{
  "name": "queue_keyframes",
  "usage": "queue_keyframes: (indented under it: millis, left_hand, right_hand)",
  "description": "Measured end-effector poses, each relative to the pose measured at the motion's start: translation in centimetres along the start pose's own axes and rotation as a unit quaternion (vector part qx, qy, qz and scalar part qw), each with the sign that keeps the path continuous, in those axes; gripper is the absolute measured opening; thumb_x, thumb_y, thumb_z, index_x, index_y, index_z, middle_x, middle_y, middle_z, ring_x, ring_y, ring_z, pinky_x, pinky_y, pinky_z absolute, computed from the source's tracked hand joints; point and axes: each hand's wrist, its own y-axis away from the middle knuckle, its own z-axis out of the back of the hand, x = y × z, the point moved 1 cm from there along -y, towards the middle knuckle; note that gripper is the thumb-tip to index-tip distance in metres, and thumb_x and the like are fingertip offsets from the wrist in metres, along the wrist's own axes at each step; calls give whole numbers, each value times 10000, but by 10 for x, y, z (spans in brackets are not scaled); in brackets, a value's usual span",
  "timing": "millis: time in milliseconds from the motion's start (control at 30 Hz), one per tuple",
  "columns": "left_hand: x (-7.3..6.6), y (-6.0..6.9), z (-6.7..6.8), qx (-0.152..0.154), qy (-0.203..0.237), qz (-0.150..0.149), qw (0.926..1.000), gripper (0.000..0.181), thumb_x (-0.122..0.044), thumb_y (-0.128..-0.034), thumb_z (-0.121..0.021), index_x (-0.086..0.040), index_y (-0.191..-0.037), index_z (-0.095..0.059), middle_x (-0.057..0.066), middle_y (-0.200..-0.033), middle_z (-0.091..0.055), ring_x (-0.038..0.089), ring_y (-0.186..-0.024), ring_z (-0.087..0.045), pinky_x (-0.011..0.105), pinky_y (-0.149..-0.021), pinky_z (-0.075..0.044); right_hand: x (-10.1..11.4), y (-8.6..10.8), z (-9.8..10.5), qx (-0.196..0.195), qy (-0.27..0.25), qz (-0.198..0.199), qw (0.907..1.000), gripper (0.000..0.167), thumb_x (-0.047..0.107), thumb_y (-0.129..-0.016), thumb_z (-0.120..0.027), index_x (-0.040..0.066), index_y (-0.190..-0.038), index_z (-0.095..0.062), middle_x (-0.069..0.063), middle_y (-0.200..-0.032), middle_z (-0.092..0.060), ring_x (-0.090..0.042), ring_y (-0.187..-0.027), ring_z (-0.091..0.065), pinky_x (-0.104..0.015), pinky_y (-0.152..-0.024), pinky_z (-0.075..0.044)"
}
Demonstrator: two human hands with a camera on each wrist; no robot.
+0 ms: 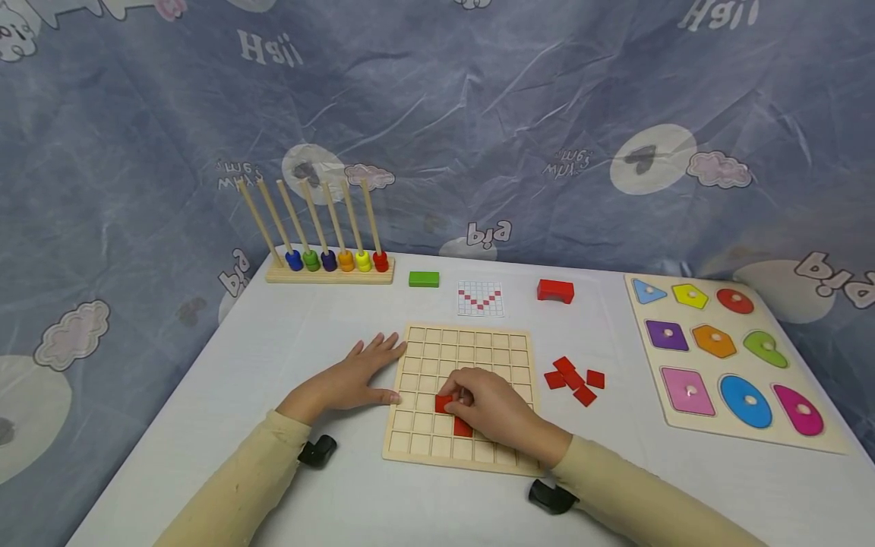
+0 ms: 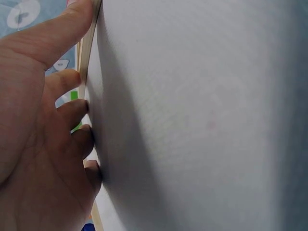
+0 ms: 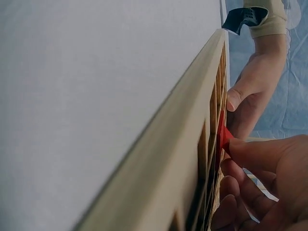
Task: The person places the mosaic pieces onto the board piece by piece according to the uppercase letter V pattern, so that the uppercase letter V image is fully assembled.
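Red tile (image 1: 443, 403), pinched by the right hand (image 1: 491, 408), sits at the wooden grid board (image 1: 422, 422); the left hand (image 1: 358, 376), fingers spread, touches the board's edge. I'd steady the board there and square the tile's corners before releasing.

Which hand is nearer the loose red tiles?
Right. The right hand is over the grid board, left of the tiles; the left hand is farther, at the board's left edge.

White table (image 1: 437, 505) with abacus (image 1: 328, 278), blocks (image 1: 424, 279), pattern card (image 1: 481, 299), grid board (image 1: 468, 330), red tiles (image 1: 575, 379), shape puzzle (image 1: 711, 367)
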Motion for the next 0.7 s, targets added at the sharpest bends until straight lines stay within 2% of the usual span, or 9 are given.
queue_keyframes:
  millis: [300,700]
  left_hand:
    - [-1,0,1,16,-16,-23,10000,939,-486,-905,-735,-141,-1631,-249,108,-1696,-127,343,-1562,-28,561,-1242,1]
    - [0,0,0,11,-51,-1,10000,944,-515,-902,-726,-148,-1631,-251,105,-1696,-127,340,-1563,-30,558,-1243,-2]
  right_hand:
    - [0,0,-1,-68,190,-127,9997,115,171,-890,-801,203,-975,-731,136,-822,-558,-60,-723,-504,-241,-632,-462]
    - [-2,-1,-2,21,330,75,9994,157,142,-894,-791,184,-1046,-794,101,-955,-643,-76,-793,-550,-253,-697,-482]
